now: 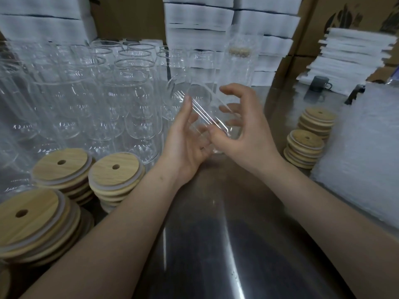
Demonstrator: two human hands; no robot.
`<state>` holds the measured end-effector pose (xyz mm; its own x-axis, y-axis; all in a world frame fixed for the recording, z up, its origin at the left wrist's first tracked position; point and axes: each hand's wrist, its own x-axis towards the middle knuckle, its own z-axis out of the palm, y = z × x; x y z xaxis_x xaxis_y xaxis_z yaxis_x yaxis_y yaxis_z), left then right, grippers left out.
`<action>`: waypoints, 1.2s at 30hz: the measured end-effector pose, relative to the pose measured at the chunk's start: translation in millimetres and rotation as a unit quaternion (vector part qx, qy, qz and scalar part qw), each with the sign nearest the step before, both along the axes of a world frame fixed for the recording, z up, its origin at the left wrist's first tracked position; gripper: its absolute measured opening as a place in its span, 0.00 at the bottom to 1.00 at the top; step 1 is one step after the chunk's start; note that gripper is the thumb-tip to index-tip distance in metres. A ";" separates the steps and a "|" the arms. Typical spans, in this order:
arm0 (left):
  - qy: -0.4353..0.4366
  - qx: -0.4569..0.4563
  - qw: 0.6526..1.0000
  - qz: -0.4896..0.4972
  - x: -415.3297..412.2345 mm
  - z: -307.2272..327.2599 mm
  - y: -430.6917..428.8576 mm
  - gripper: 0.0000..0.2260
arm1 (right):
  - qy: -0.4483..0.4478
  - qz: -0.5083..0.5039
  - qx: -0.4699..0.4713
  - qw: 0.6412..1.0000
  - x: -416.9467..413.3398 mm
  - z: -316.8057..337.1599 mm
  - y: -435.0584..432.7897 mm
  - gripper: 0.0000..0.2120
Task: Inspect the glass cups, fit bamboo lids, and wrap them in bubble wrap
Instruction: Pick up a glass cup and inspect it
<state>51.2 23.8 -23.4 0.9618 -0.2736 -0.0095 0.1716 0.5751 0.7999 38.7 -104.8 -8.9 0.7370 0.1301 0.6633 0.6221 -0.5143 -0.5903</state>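
Closest to me is the shiny steel counter (216, 244), with three stacks of bamboo lids (23, 216) down at my near left, each top lid showing its little straw hole. Over the middle of the counter I've got one glass cup (201, 104) tilted between both hands, mouth leaning up and to the left. My left hand (185, 137) is pretty flat, fingers straight against the side of the glass, so that grip is wide and just supporting. My right hand (241, 130) has the actual grip: thumb at the base end and fingers curled round the far side of the cup. Off to the right are two more lid stacks (306, 141) just beside a pile of bubble wrap (367, 147). Behind my hands on the left, rows of bare glass cups (129, 87) stand upright. Further back there's a wrapped cup (239, 61) with a lid on, a dark mug (319, 83), then stacks of white foam sheets (198, 20) against cardboard boxes (319, 20).
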 end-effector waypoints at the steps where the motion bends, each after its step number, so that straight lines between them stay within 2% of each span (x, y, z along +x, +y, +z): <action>1: 0.003 -0.022 1.000 -0.014 0.6 0.1 0.4 0.34 | -0.020 0.015 -0.002 1.000 -0.6 1.8 -1.4 0.24; 3: 0.017 -0.071 0.996 -0.042 0.8 0.8 -0.9 0.36 | -0.042 0.039 -0.028 0.998 -1.4 5.0 -4.4 0.24; 6: 0.055 -0.139 0.986 -0.069 1.9 -0.7 -3.8 0.41 | -0.028 0.073 -0.089 0.993 -4.6 9.8 -7.4 0.30; 9: 0.064 -0.155 0.982 -0.080 3.7 -3.8 -5.7 0.39 | -0.034 0.094 -0.127 0.987 -6.3 12.4 -8.5 0.34; 13: 0.090 -0.185 0.973 -0.102 4.2 -4.4 -8.9 0.38 | -0.076 0.070 -0.090 0.991 -8.6 10.4 -4.5 0.29; 15: 0.081 -0.165 0.978 -0.102 4.6 -4.9 -7.9 0.38 | -0.072 0.063 -0.050 0.994 -11.3 7.7 1.7 0.26; 19: 0.050 -0.104 0.988 -0.104 5.3 -9.1 -5.2 0.38 | 0.016 0.091 0.068 0.993 -14.8 8.9 8.2 0.18; 21: 0.030 -0.089 0.990 -0.103 4.6 -9.2 -4.9 0.39 | 0.065 0.128 0.096 0.985 -14.0 13.3 6.0 0.17; 29: 0.117 -0.112 0.987 -0.003 1.2 -2.9 -9.3 0.42 | 0.169 0.221 0.052 0.959 -5.5 29.1 -16.9 0.22; 36: 0.134 -0.133 0.982 -0.007 -5.7 2.4 -7.1 0.37 | 0.213 0.280 0.015 0.936 4.1 28.8 -32.3 0.28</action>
<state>45.5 16.7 -21.0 0.9307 -0.3137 -0.1880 0.3645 0.7532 0.5476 42.8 -137.1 19.8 0.7570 0.5610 0.3350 0.4948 -0.1575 -0.8546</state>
